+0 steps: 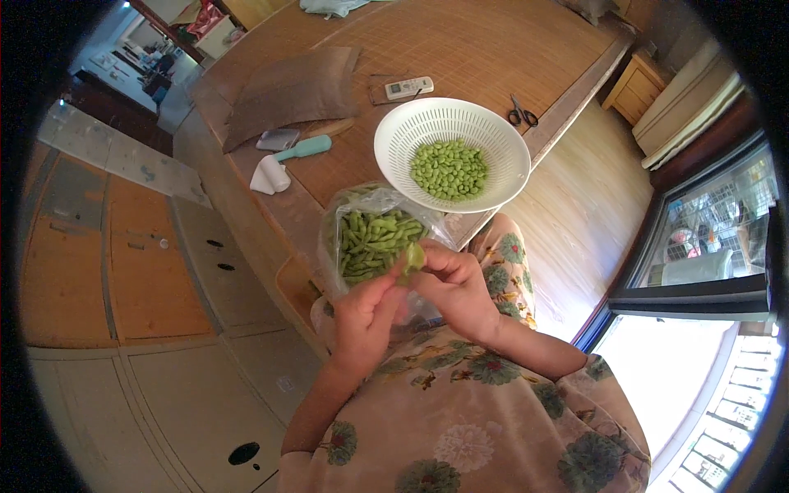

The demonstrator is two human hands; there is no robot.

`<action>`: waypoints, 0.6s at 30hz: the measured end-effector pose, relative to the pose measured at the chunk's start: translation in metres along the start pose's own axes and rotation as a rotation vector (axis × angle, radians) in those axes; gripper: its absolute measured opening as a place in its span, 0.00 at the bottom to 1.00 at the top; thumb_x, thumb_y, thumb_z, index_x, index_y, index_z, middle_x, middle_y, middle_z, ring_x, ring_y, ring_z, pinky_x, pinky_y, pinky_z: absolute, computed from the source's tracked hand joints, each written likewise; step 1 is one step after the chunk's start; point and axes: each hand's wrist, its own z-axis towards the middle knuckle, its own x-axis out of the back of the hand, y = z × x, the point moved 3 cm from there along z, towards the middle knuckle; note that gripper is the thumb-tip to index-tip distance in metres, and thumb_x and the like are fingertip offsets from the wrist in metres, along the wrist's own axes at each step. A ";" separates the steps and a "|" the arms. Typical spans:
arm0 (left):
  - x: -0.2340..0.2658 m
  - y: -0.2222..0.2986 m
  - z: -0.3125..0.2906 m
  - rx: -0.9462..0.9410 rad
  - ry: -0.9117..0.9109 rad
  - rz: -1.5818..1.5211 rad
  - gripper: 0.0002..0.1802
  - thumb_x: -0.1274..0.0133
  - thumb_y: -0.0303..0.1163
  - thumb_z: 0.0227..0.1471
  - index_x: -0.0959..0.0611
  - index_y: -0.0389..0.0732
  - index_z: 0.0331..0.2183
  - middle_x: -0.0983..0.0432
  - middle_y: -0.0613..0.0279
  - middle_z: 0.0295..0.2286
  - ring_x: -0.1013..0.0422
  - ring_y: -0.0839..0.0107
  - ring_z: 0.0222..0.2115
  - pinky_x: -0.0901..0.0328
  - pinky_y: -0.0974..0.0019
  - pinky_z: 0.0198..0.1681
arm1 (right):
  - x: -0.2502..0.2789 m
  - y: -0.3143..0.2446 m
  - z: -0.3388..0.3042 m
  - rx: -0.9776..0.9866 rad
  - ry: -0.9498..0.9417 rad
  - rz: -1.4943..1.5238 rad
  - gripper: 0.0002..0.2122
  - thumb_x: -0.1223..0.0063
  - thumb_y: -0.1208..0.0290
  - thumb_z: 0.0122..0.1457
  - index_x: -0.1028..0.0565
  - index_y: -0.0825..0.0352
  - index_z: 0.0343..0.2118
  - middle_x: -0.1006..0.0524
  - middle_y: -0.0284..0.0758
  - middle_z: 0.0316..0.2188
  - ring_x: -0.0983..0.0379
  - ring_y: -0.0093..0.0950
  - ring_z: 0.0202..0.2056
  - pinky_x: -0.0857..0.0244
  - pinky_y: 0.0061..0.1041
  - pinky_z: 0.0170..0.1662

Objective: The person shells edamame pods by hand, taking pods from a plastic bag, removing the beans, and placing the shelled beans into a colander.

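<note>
Over my lap, both hands meet around a green soybean pod [415, 256]. My left hand [366, 315] is closed on its near-left side, the fingertips slightly blurred. On the other side, the fingers and thumb of my right hand [457, 289] pinch the pod, which looks partly split. Just beyond lies a clear plastic bag [330, 238] of unshelled soybean pods [374, 238]. Behind the bag, a white slotted colander [501, 164] holds a heap of shelled green beans [449, 170].
On the mat-covered surface [460, 49] lie a white remote control [408, 87], black scissors [521, 113], a brown pillow [292, 92] and a lint roller with a teal handle [303, 148]. Cabinets [156, 263] line the left; a glass door [707, 238] stands at the right.
</note>
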 end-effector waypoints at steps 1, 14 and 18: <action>0.000 0.001 0.000 -0.015 0.006 0.033 0.09 0.54 0.25 0.59 0.21 0.31 0.37 0.28 0.66 0.20 0.33 0.79 0.20 0.36 0.75 0.24 | 0.000 0.001 0.000 0.004 0.026 -0.006 0.09 0.55 0.86 0.55 0.23 0.73 0.36 0.27 0.32 0.36 0.29 0.20 0.38 0.34 0.21 0.43; 0.006 -0.009 0.002 0.288 -0.035 -0.418 0.15 0.56 0.34 0.62 0.21 0.34 0.30 0.29 0.70 0.20 0.35 0.82 0.20 0.41 0.78 0.24 | 0.004 0.008 0.004 -0.054 0.030 0.018 0.08 0.53 0.84 0.55 0.22 0.74 0.36 0.25 0.33 0.35 0.28 0.22 0.38 0.35 0.21 0.44; 0.006 -0.012 0.002 0.327 -0.080 -0.538 0.16 0.56 0.35 0.62 0.21 0.36 0.28 0.29 0.69 0.20 0.36 0.81 0.20 0.41 0.76 0.24 | 0.005 0.007 0.005 -0.080 0.010 0.090 0.09 0.52 0.84 0.55 0.22 0.75 0.37 0.24 0.35 0.37 0.27 0.23 0.39 0.35 0.22 0.45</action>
